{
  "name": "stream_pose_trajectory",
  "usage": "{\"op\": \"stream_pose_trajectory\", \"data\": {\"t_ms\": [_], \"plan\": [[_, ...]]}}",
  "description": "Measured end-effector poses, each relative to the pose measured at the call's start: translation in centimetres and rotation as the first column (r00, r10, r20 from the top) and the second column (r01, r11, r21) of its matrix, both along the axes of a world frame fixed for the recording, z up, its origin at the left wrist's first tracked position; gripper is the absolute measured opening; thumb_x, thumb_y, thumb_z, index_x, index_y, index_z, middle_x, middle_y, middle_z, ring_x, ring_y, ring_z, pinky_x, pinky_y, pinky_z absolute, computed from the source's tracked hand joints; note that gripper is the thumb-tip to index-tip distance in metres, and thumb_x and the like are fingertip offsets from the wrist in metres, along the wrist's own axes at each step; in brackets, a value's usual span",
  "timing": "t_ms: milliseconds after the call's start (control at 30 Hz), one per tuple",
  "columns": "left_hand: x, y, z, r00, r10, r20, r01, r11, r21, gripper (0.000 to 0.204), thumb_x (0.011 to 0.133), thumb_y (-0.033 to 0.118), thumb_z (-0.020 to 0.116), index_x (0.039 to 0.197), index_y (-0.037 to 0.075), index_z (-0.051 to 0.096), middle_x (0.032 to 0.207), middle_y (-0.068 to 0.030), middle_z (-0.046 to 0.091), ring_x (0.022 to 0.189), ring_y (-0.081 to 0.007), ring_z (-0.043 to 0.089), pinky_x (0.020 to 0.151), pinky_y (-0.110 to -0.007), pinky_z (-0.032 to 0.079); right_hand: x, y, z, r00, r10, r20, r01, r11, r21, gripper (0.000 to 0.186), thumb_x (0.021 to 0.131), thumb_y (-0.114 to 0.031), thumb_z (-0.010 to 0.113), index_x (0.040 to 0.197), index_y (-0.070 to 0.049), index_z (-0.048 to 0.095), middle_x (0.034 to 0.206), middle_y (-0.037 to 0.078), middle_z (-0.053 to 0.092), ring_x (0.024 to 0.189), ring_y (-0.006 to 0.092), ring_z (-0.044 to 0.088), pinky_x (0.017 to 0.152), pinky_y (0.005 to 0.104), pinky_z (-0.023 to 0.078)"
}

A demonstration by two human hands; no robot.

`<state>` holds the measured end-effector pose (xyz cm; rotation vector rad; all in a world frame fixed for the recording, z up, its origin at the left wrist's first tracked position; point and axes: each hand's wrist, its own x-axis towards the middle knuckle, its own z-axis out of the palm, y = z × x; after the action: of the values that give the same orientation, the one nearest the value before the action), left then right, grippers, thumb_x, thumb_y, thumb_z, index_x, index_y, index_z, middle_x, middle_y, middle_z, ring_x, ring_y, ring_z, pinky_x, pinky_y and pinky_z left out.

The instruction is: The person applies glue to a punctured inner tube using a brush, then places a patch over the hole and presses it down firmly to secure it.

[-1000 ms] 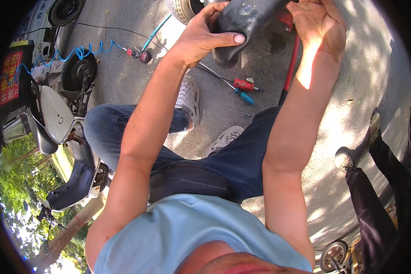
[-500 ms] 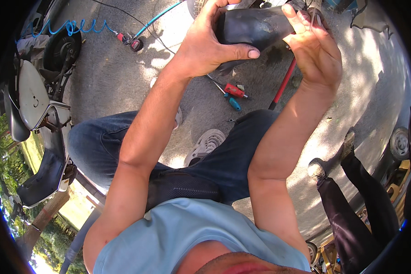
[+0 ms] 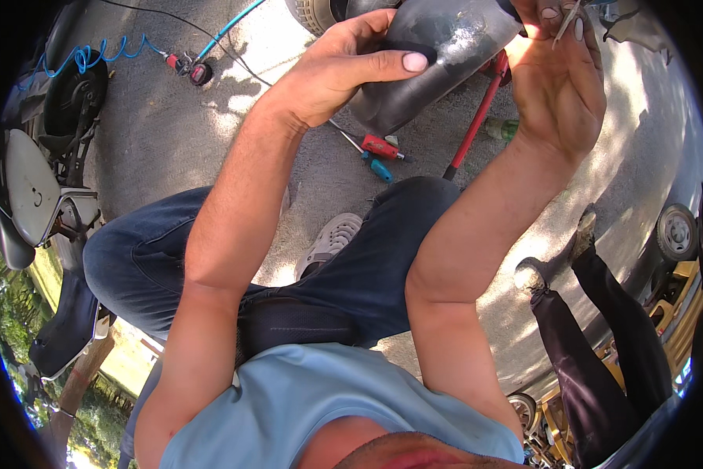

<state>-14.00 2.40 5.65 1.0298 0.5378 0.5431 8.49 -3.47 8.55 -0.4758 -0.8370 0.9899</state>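
Note:
A black rubber inner tube (image 3: 437, 74), bulging and scuffed paler on its upper side, is held up in front of me at the top of the head view. My left hand (image 3: 340, 74) is closed round its left part, thumb laid across the surface. Beside the tube's right end is my right hand (image 3: 559, 98), palm toward me, fingers curled at the picture's top edge. A thin pale stick-like piece (image 3: 566, 23) shows between those fingers. The far part of the tube and some of the fingertips are hidden or cut off.
Below the tube lie a red tool (image 3: 380, 146), a teal-handled screwdriver (image 3: 377, 166) and a red-handled bar (image 3: 480, 117). A green bottle (image 3: 502, 129) is nearby. A coiled blue air hose (image 3: 86, 56) lies left, near a motorbike (image 3: 35, 176). A person's dark-trousered legs (image 3: 586, 344) are at right.
The inner tube has tilted in my hands, its lower left end now showing more. My right hand's fingers have moved up, toward the picture's edge. The whole view has shifted slightly.

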Motion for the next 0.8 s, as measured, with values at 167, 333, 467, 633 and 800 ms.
{"op": "stream_pose_trajectory", "data": {"t_ms": [167, 333, 467, 633, 800], "plan": [[0.4, 2.5, -0.7, 0.958, -0.273, 0.082, 0.284, 0.940, -0.189, 0.062, 0.082, 0.005, 0.083, 0.137, 0.002, 0.056, 0.122, -0.0066, 0.069, 0.110, -0.0147, 0.065, 0.098, -0.032, 0.051, 0.4, 0.0, -0.5, 0.998, -0.041, -0.039, 0.041, 0.999, 0.013, 0.025, 0.102, -0.010, 0.056, 0.120, 0.005, 0.063, 0.105, 0.015, 0.070, 0.107, 0.0336, 0.067, 0.103, 0.0483, 0.049], [0.7, 2.4, -1.1, 0.982, -0.176, 0.066, 0.186, 0.966, -0.181, 0.051, 0.081, -0.001, 0.080, 0.129, 0.002, 0.063, 0.113, -0.0039, 0.073, 0.101, -0.0130, 0.068, 0.094, -0.031, 0.053, -0.1, 0.4, -0.2, 0.993, -0.109, -0.045, 0.111, 0.994, 0.024, 0.024, 0.102, -0.008, 0.054, 0.121, 0.005, 0.062, 0.107, 0.014, 0.069, 0.106, 0.0313, 0.067, 0.107, 0.0474, 0.048], [1.1, 0.9, -1.5, 0.994, -0.064, 0.086, 0.072, 0.994, -0.084, 0.049, 0.081, 0.002, 0.078, 0.128, 0.004, 0.064, 0.110, -0.0064, 0.074, 0.099, -0.0157, 0.071, 0.094, -0.032, 0.056, 4.4, 2.9, -4.0, 0.959, -0.069, -0.276, 0.031, 0.990, -0.140, 0.025, 0.102, -0.009, 0.053, 0.121, 0.006, 0.062, 0.107, 0.015, 0.069, 0.111, 0.0310, 0.065, 0.111, 0.0459, 0.045], [1.4, -0.2, -1.7, 0.987, -0.007, 0.161, 0.027, 0.992, -0.127, 0.045, 0.079, 0.000, 0.079, 0.123, 0.006, 0.068, 0.108, -0.0043, 0.075, 0.098, -0.0120, 0.070, 0.093, -0.029, 0.054, 0.9, 0.6, -0.9, 0.996, 0.026, -0.084, -0.020, 0.998, 0.064, 0.025, 0.102, -0.009, 0.053, 0.119, 0.007, 0.062, 0.109, 0.015, 0.068, 0.115, 0.0300, 0.063, 0.112, 0.0456, 0.043], [2.2, -0.8, -1.7, 0.983, 0.003, 0.182, 0.028, 0.985, -0.169, 0.045, 0.079, -0.001, 0.078, 0.122, 0.005, 0.068, 0.108, -0.0039, 0.075, 0.098, -0.0113, 0.070, 0.092, -0.028, 0.054, 4.0, 1.6, -3.9, 0.894, 0.004, -0.449, -0.037, 0.997, -0.066, 0.024, 0.101, -0.009, 0.054, 0.116, 0.006, 0.064, 0.107, 0.014, 0.069, 0.114, 0.0305, 0.064, 0.113, 0.0461, 0.042]]}}
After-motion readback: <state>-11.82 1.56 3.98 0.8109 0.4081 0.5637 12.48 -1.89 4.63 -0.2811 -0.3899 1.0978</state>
